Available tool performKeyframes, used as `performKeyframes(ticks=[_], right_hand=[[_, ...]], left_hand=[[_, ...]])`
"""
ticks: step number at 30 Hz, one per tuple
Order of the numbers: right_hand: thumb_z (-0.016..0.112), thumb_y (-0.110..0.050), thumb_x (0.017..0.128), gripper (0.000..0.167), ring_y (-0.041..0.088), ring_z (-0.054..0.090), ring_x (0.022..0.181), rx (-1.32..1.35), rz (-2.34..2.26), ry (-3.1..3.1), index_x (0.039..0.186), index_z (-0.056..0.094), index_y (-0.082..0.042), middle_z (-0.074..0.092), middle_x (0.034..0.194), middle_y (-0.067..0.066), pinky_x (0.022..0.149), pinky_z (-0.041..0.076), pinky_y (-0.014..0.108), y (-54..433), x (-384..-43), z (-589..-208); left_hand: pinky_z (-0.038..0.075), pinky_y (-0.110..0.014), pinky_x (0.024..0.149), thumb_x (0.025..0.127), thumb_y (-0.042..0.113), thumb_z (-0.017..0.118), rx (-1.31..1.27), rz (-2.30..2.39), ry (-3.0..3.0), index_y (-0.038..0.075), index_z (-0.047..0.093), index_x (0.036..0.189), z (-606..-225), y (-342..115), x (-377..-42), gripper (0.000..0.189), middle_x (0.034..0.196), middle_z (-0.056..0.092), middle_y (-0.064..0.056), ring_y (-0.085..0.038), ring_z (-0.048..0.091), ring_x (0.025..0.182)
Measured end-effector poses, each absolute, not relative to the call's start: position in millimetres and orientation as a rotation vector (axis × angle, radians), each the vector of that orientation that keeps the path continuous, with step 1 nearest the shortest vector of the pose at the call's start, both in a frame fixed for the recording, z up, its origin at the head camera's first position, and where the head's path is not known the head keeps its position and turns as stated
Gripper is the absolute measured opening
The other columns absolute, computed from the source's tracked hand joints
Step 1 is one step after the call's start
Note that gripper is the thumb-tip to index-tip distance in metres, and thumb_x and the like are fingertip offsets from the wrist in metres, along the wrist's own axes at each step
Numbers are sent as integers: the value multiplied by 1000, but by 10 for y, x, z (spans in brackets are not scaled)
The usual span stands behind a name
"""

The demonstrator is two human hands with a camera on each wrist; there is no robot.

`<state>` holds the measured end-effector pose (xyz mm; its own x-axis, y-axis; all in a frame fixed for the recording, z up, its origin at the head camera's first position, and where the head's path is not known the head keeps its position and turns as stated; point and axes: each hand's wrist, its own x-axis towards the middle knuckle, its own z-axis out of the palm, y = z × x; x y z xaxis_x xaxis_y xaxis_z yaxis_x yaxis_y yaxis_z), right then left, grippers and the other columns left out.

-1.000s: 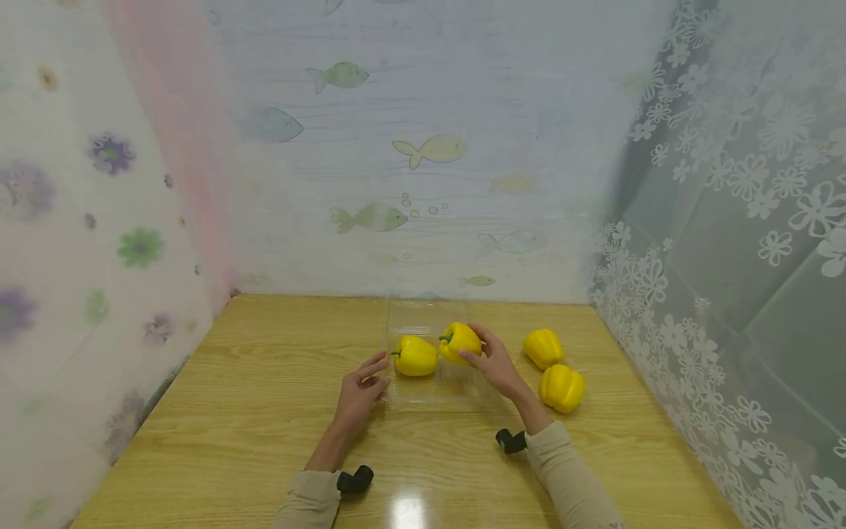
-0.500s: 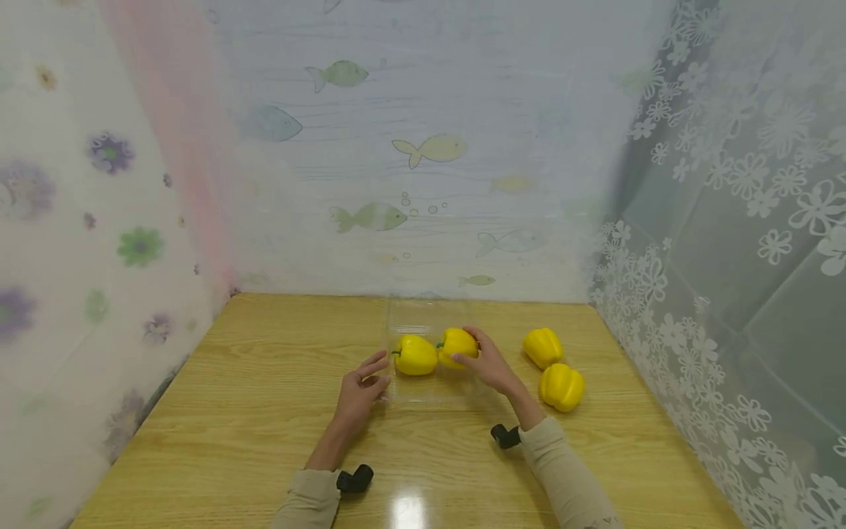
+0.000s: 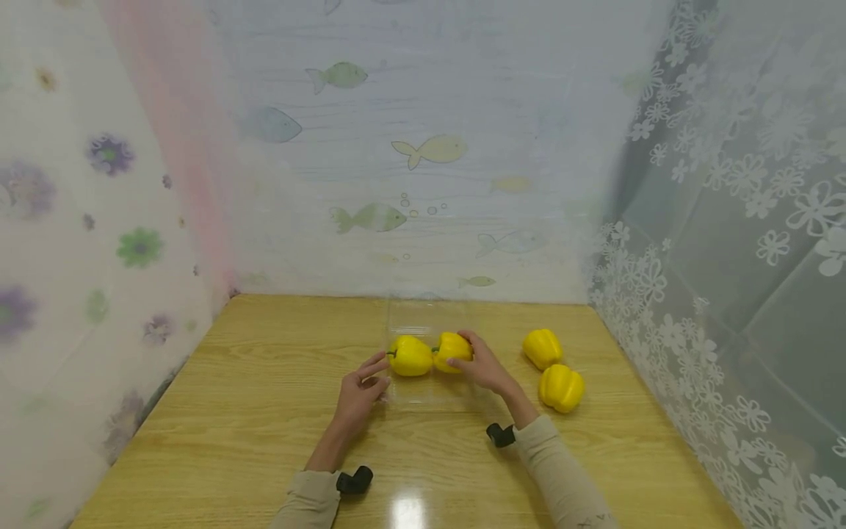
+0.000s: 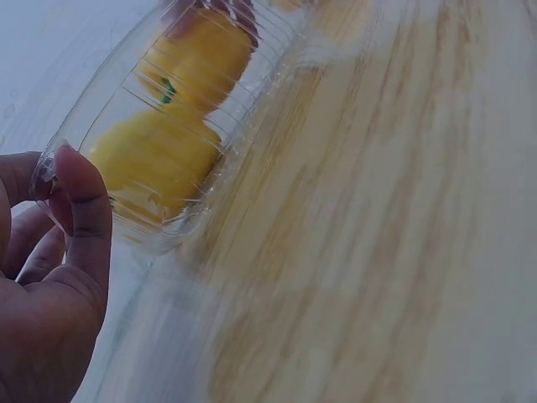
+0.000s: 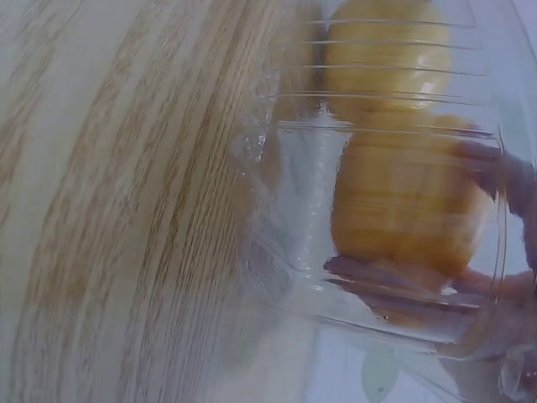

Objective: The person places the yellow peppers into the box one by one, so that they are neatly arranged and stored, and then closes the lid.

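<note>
Box, clear, ridged: lying at the lower centre of the frame on the tabletop.

Left pepper, yellow: sitting inside the box, stem pointing toward the left of the frame.

Right pepper, yellow: also standing within the box walls, its stem end seeming to be touching the left pepper; whether its full weight is bearing on the box floor I cannot tell.

Left hand: I am seeing it pinching the box rim between thumb and forefinger in the left wrist view, steadying the left end.

Right hand: fingers curling round the right pepper, thumb on the near side, the others on the far side.

Upper pepper and lower pepper: two yellow, lying near each other right of centre in the frame, outside the box.

Step in hand, as I am judging it: seating the second pepper, two remaining.

Next move, by my reckoning: calling for unwrapping the right fingers without tugging the wall, then reaching rightward for a loose pepper, the left hand holding the rim meanwhile.
</note>
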<state>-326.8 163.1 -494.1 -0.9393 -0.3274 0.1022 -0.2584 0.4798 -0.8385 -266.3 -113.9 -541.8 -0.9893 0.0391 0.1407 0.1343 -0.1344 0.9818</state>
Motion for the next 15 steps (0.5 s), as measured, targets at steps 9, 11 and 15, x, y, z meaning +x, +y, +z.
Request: performKeyframes(ticks=[9, 11, 15], right_hand=[[71, -11, 96, 69, 43, 42, 138, -471, -1417, 2690, 151, 34, 9, 40, 151, 30, 115, 34, 58, 1567, -3269, -4946], [72, -11, 95, 69, 45, 41, 139, -471, -1402, 2699, 150, 35, 9, 40, 151, 31, 115, 34, 59, 1560, -3262, -4948], [73, -12, 94, 70, 44, 42, 138, -441, -1409, 2696, 150, 37, 8, 41, 152, 29, 114, 35, 59, 1557, -3262, -4957]], left_hand=[[50, -18, 62, 96, -4, 65, -202, -2307, -2009, -10, 62, 133, -5427, -1142, -2670, 37, 156, 46, -13, -7, 57, 77], [50, -18, 62, 96, -4, 66, -196, -2305, -2011, -9, 62, 132, -5430, -1141, -2672, 37, 156, 46, -13, -7, 57, 77], [50, -18, 62, 96, -4, 65, -199, -2298, -2021, -9, 62, 132, -5436, -1141, -2674, 37, 157, 46, -13, -8, 57, 77]])
